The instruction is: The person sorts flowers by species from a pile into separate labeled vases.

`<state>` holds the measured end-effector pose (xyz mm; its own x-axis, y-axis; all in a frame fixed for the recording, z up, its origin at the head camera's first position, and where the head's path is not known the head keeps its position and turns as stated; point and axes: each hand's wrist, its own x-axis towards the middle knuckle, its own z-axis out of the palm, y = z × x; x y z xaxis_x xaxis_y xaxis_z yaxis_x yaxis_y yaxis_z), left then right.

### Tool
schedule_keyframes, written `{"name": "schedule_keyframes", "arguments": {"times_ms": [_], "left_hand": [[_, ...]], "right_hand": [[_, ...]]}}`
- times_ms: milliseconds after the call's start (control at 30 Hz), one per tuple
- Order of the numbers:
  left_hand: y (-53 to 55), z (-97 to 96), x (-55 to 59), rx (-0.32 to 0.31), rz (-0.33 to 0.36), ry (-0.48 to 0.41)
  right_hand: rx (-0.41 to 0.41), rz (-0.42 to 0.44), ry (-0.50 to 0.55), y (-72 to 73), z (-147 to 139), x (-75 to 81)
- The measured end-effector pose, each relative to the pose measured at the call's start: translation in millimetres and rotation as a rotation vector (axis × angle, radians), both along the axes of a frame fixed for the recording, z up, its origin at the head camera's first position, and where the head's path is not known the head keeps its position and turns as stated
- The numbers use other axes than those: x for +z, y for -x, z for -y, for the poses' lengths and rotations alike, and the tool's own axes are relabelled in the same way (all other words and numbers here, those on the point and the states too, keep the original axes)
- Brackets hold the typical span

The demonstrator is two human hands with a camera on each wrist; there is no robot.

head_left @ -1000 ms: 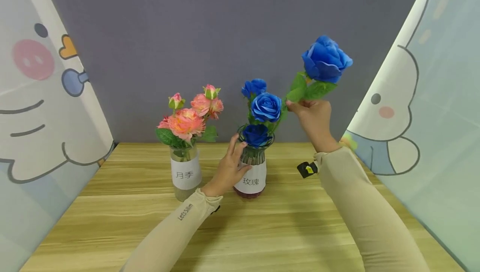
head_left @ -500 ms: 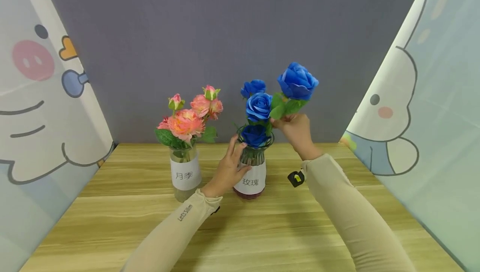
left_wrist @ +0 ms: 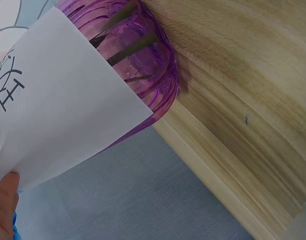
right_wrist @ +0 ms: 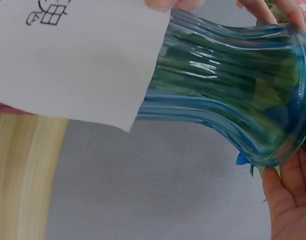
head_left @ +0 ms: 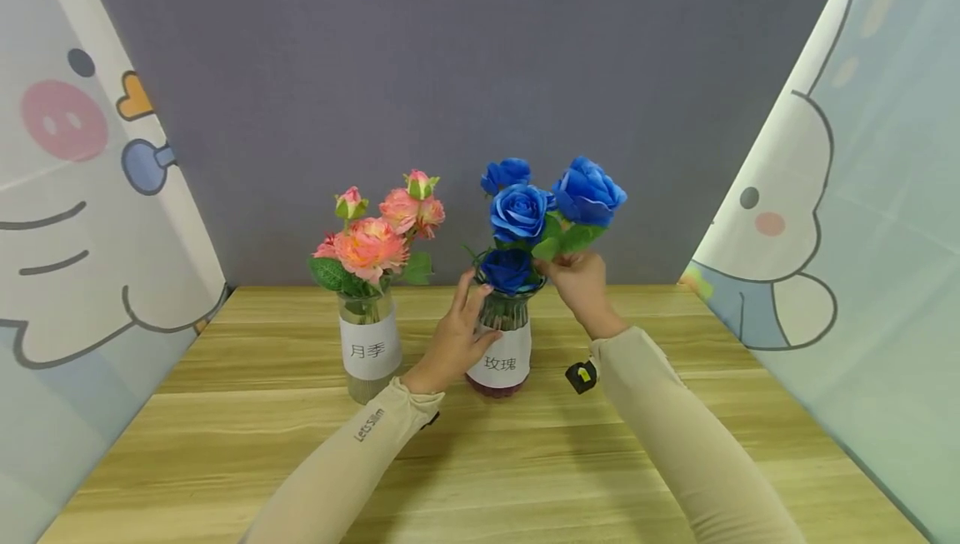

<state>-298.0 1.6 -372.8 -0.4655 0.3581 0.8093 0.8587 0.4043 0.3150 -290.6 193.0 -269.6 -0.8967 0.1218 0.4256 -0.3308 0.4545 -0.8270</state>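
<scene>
A glass vase (head_left: 504, 311) with a white paper label (head_left: 502, 361) holds several blue roses (head_left: 519, 212). My left hand (head_left: 452, 340) grips it from the left, fingers at the neck and thumb on the label. In the left wrist view the vase's purple base (left_wrist: 160, 65) stands near the table edge. My right hand (head_left: 581, 284) pinches the stem of a large blue rose (head_left: 588, 192) at the vase's right rim. In the right wrist view the fingertips of that hand (right_wrist: 293, 197) are against the blue-green glass rim; the lower stem is not clearly distinguishable.
Left of this vase stands a second clear vase (head_left: 367, 388), also labelled, with pink flowers (head_left: 371, 246). Both stand on a wooden table (head_left: 480, 477). A grey panel (head_left: 375, 69) rises behind, with cartoon-printed side walls (head_left: 67, 219). A small black device (head_left: 581, 377) hangs at my right wrist.
My right hand has moved left and down with the large blue rose, from beside the vase to its rim. My left hand and both vases have stayed put.
</scene>
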Motion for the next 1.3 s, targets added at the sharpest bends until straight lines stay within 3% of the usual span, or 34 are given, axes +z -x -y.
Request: {"name": "schedule_keyframes", "arguments": {"times_ms": [133, 333, 500, 600, 700, 833, 1000, 1167, 1300], "left_hand": [[0.2, 0.0, 0.0, 0.004, -0.003, 0.006], [0.7, 0.3, -1.6, 0.005, -0.009, 0.010], [1.2, 0.0, -1.9, -0.001, -0.009, 0.008], [0.8, -0.1, -1.4, -0.008, -0.010, 0.004], [0.1, 0.4, -0.7, -0.011, -0.012, 0.000], [0.5, 0.1, -0.4, -0.012, -0.016, -0.010], [1.7, -1.1, -0.9, -0.011, -0.032, -0.008], [2.9, -1.3, -1.6, -0.005, -0.023, -0.001], [1.5, 0.3, -2.4, -0.004, -0.008, 0.003]], "right_hand": [[0.002, -0.021, 0.101, 0.1, -2, -4.6], [0.156, -0.048, 0.365, -1.3, -8, -7.3], [0.264, 0.013, 0.377, -8.3, -21, -4.6], [0.355, 0.030, 0.504, -13.3, -29, -0.2], [0.404, -0.014, 0.678, -15.7, -34, 4.3], [0.332, -0.092, 0.821, -15.2, -33, 8.2], [0.221, -0.149, 0.879, -13.9, -29, 10.6], [0.168, -0.140, 0.818, -11.3, -29, 13.9], [0.109, -0.082, 0.671, -9.2, -25, 16.4]]}}
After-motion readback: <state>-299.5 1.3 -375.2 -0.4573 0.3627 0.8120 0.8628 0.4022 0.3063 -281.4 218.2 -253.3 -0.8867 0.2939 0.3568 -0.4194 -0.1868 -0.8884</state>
